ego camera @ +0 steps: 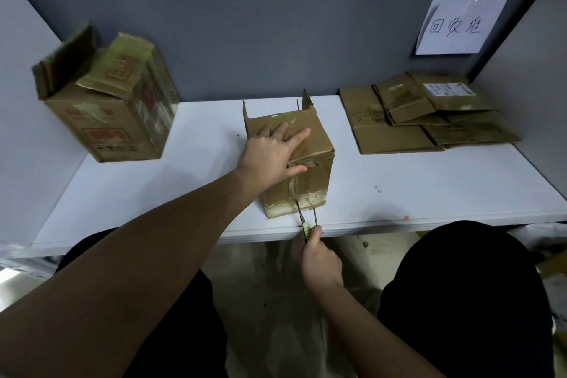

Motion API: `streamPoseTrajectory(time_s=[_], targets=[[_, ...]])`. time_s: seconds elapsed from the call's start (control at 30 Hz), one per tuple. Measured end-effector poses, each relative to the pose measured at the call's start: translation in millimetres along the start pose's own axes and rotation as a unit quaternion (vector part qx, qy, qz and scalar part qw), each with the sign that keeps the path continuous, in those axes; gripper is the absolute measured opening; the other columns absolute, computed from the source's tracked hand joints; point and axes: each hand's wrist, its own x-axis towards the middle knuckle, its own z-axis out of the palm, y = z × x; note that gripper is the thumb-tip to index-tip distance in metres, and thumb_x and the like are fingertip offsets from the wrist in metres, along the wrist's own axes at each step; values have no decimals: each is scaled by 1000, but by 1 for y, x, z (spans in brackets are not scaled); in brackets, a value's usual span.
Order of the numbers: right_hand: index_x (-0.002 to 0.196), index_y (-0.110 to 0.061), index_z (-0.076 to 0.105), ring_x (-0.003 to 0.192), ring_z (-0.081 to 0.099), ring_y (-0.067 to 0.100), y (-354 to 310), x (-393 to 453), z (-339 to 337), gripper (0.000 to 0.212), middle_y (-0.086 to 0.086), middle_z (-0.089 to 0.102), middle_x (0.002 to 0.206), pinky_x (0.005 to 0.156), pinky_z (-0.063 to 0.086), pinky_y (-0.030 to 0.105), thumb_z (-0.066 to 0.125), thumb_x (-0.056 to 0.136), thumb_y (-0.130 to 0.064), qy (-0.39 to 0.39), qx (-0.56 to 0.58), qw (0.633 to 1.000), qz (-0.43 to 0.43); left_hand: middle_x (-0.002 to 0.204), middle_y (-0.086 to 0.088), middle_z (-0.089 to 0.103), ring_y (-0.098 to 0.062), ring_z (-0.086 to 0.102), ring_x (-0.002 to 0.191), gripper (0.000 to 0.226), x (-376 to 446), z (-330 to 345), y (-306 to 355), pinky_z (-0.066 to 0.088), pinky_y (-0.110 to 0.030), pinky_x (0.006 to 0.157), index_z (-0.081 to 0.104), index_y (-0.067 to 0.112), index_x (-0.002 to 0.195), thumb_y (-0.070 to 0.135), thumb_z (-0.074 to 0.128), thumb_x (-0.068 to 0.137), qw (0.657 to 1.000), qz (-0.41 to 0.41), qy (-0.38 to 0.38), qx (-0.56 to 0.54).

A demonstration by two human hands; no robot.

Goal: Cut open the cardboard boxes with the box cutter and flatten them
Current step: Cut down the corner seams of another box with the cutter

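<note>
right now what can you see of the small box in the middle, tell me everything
The small box is plain brown cardboard, worn, with glossy clear tape across its top and down its near face. It stands on the white table close to the near edge, between the taller box and the flattened pile. Its far flaps stick up open. The left hand presses flat on its top, fingers spread, thumb over the near edge. The box cutter, gripped by the right hand, meets the taped seam low on the near face.

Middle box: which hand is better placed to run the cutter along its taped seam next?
The right hand. It already grips the box cutter, whose blade end sits at the taped bottom edge of the middle box. The left hand lies flat on top, pressing the box down.
</note>
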Motion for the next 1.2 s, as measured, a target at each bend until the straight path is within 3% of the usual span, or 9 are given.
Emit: streamPoseTrajectory(time_s=[0.37,0.63,0.8,1.07,1.2], targets=[[138,-6,22,96,64,30,7,-1,13,40,9,64,108,72,45,37,26,102,-24,11,18,1000,-7,155,-10,27,-37,36,135,76,0,1,0,41,-42,98,9,39,150,69,38,86,1000,-2,-10,0],[139,-6,22,97,64,31,9,1,13,41,10,65,107,66,35,34,27,101,-22,5,20,1000,0,156,-10,25,-37,34,136,76,1,-1,1,39,-42,100,9,39,150,68,39,87,1000,1,-15,-6],[148,-4,8,102,62,30,12,-2,13,53,11,64,113,74,43,34,27,100,-16,-19,-8,999,25,155,-10,26,-37,35,135,75,2,-2,-2,40,-42,99,9,40,150,68,39,87,1000,-9,-17,-6],[132,-11,28,98,64,31,18,-11,-3,38,9,66,107,68,39,34,35,99,-29,6,42,999,5,156,-9,25,-37,35,136,76,5,-6,-5,40,-41,99,8,41,149,69,39,86,999,-10,-32,-7],[118,-16,34,91,66,34,27,-18,-12,29,10,69,98,74,48,39,42,97,-34,90,135,986,43,156,-7,25,-34,37,135,76,9,-19,-25,42,-40,97,10,42,149,70,39,85,997,-27,-46,-50]])
